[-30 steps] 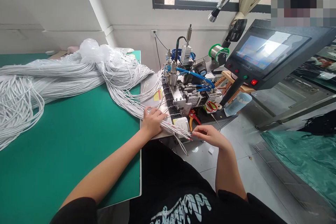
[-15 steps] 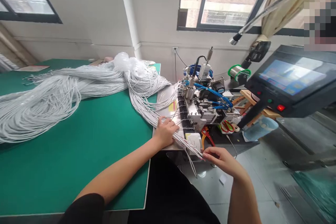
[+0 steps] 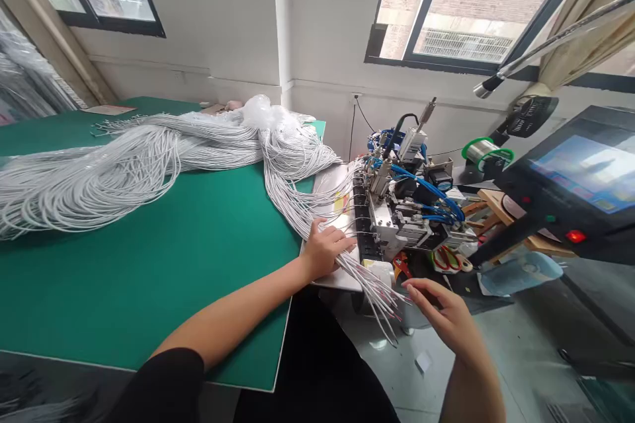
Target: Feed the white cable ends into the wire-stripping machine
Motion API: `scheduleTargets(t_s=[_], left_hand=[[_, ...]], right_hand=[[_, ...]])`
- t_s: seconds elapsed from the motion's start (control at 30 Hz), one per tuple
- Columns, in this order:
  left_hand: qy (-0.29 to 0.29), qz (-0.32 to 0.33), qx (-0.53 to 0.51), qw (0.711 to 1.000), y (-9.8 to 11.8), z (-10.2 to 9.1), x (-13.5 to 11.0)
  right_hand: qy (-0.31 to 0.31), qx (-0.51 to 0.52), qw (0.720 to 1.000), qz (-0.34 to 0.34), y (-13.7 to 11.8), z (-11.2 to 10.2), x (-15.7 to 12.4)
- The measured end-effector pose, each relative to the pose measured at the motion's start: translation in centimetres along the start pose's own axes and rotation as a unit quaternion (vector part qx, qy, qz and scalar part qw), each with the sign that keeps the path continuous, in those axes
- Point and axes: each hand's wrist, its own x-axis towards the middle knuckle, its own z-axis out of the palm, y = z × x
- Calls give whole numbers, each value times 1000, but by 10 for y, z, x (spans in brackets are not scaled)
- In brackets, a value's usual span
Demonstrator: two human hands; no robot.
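A big bundle of thin white wires (image 3: 149, 152) lies across the green table (image 3: 163, 264) and runs to a small metal machine (image 3: 401, 211) with blue hoses. My left hand (image 3: 325, 248) presses flat on the wires at the machine's steel plate, fingers spread. The loose wire ends (image 3: 384, 301) stick out past the table edge. My right hand (image 3: 444, 314) hovers just right of those ends, fingers parted, holding nothing that I can see.
A touch-screen control panel (image 3: 580, 178) stands at the right with a red button. A solder spool (image 3: 483, 152) sits behind the machine, scissors (image 3: 449, 259) and orange pliers (image 3: 401, 266) in front of it. Grey floor lies below to the right.
The view has turned left and up. My right hand has let go of the wire ends and opened beside them. My left hand stays on the wires.
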Motion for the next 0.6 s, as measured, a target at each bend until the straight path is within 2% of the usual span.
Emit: scheduleTargets(t_s=[0.07, 0.23, 0.33, 0.47, 0.6], left_hand=[[19, -7, -11, 1000, 1, -3, 0], [39, -17, -36, 998, 4, -9, 1], [48, -5, -49, 998, 3, -9, 2], [42, 36, -59, 997, 0, -5, 1], [34, 69, -59, 995, -4, -1, -1]], right_hand=[[-6, 24, 1000, -18, -6, 5, 5], [-105, 82, 984, -115, -18, 20, 15], [-130, 133, 971, -151, -20, 28, 19], [-75, 199, 967, -139, -18, 35, 21], [-10, 251, 965, -79, -12, 41, 23]])
